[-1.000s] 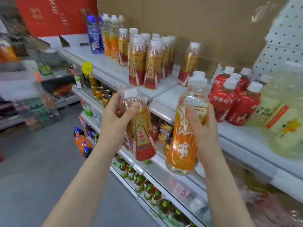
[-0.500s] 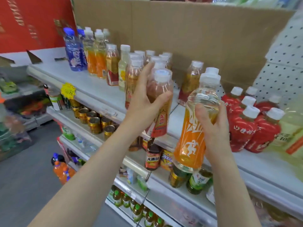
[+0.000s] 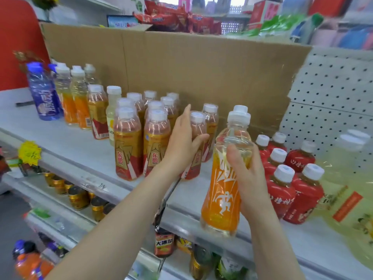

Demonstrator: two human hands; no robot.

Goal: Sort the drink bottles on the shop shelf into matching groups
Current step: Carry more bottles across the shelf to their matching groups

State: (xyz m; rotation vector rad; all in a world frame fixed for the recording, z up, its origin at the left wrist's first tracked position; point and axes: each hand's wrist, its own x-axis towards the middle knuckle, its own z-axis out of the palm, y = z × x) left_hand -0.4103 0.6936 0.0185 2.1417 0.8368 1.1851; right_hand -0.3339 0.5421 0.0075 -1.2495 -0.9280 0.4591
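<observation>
Since one second ago the red-and-gold bottle [image 3: 197, 126] went from the air before the shelves onto the top shelf [image 3: 66, 146]. It stands now before the cardboard sheet [image 3: 201, 67], just beside the group of same-label bottles [image 3: 128, 142]. The tall orange bottle [image 3: 222, 190] is gripped by the right hand [image 3: 250, 178] before the shelf edge, near the red bottles [image 3: 292, 186]. The left hand [image 3: 184, 144] holds the red-and-gold bottle, thumb in front.

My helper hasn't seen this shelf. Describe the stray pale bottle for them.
Find the shelf backed by the cardboard sheet. At the left edge of the amber bottle cluster stands the pale yellow bottle. Its neighbours hold amber drink behind red labels; it alone is pale.
</observation>
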